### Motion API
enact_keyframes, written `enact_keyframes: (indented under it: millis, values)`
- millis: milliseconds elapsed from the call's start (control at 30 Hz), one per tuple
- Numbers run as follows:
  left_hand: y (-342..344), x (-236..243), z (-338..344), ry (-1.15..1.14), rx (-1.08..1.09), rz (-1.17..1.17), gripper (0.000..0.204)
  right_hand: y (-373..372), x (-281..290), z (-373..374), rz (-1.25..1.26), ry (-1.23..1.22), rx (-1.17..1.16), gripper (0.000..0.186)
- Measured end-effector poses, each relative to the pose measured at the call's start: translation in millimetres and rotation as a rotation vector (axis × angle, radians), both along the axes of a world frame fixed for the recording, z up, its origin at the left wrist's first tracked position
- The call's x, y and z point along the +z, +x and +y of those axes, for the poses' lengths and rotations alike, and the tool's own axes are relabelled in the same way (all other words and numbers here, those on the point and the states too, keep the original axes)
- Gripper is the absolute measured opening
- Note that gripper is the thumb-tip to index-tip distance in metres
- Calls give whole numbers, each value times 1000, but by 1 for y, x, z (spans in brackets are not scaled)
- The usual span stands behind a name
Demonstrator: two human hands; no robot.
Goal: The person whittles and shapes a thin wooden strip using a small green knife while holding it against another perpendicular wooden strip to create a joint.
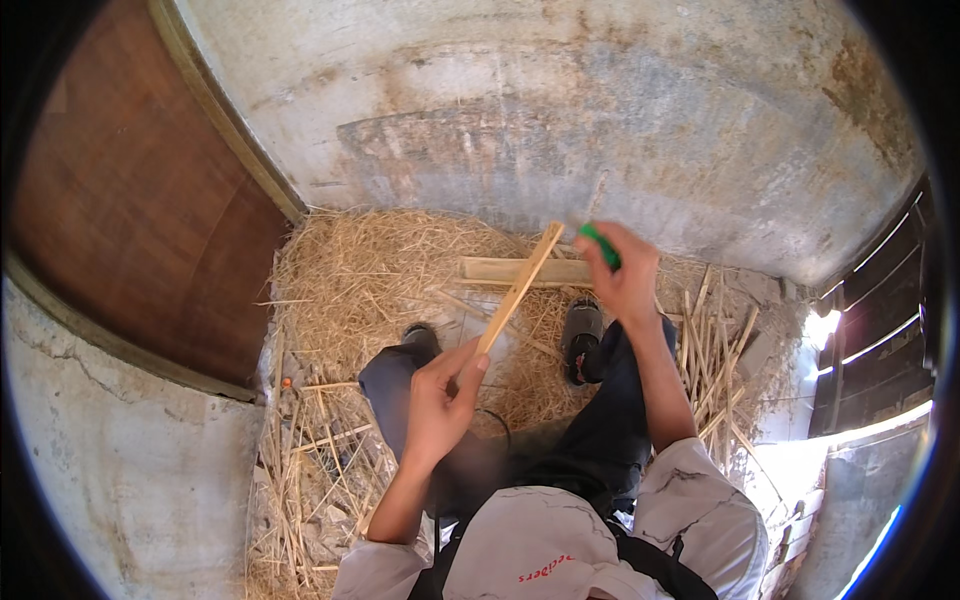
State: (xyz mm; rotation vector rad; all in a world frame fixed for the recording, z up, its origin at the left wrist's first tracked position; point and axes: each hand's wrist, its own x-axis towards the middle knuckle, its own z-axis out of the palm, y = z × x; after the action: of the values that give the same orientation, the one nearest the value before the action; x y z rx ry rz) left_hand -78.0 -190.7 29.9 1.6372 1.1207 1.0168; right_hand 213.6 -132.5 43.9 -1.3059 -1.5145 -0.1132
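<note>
Looking straight down here. The left hand (pixel 437 400) has its grip closed around the near end of a thin wooden strip (pixel 518 287), fingers curled round it, thumb on top. The strip slants up and away to the right, its far end out over the straw (pixel 370 270), close to the right hand (pixel 622 275).

The right hand is raised on the far right side, grip shut tight on a green-handled tool (pixel 600 244). Only the green bit pokes out of the fist, so I can't tell what kind of tool it is. It sits just beside the strip's far tip; whether they touch I can't make out.

Below the hands are the person's dark trousers and two dark shoes (pixel 581 340) planted on the straw. A flat wooden plank (pixel 500 270) lies across the straw by the far wall, and loose split sticks (pixel 715 350) are scattered on the right. A brown wooden door (pixel 140 200) is on the left.
</note>
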Motion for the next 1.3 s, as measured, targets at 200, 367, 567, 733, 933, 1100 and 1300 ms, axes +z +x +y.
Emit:
enact_keyframes:
  millis: [200,367,567,733,933,1100,1300]
  values:
    - [-9,-9,3,-125,-18,-92,37,21,-2,3,151,-126,-72,20]
    - [-2,-7,12,-180,-81,-125,41,-36,-34,-15,-37,25,297,28]
    - [9,7,10,-202,-103,-160,39,-61,-38,-28,-186,0,361,29]
    - [8,8,10,-86,-66,-29,36,-66,-33,-28,-234,56,313,28]
    - [10,-3,9,98,-53,22,37,-61,-27,-30,-288,86,242,29]
    - [8,-1,7,84,-55,34,37,-53,-29,-22,-308,103,189,29]
    - [-1,-6,1,12,-95,47,38,-20,-36,6,-79,123,78,23]
